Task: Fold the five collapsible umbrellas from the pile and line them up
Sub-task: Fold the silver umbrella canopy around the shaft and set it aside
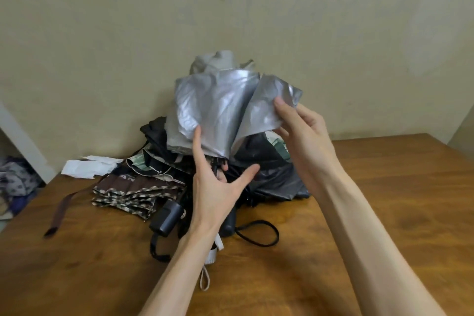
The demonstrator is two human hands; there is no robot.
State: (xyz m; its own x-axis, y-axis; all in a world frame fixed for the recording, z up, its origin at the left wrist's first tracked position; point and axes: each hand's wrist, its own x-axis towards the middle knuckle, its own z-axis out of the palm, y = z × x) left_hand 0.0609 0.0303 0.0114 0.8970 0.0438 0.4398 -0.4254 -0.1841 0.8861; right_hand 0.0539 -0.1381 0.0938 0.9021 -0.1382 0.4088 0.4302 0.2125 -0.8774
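Note:
A silver-lined umbrella (pixel 218 108) is held up over the pile, its canopy loose and spread in panels. My left hand (pixel 218 182) is under it, index finger straight up against a silver panel, lower fingers curled around the shaft region below the canopy. My right hand (pixel 305 133) pinches the edge of the right silver panel between thumb and fingers. Its pale handle (pixel 214 251) with a wrist loop shows below my left wrist. Beneath lie a brown checked-trim umbrella (pixel 128 192), a green patterned one (pixel 143 161) and black umbrellas (pixel 272 177) with black handles (pixel 166 218).
The wooden table (pixel 384 213) reaches the beige wall. A white cloth or paper (pixel 87 167) lies at the back left. A brown strap (pixel 64 210) trails off the brown umbrella. A black wrist loop (pixel 259 233) lies in front of the pile. Bundled fabric (pixel 15 185) sits on the floor left.

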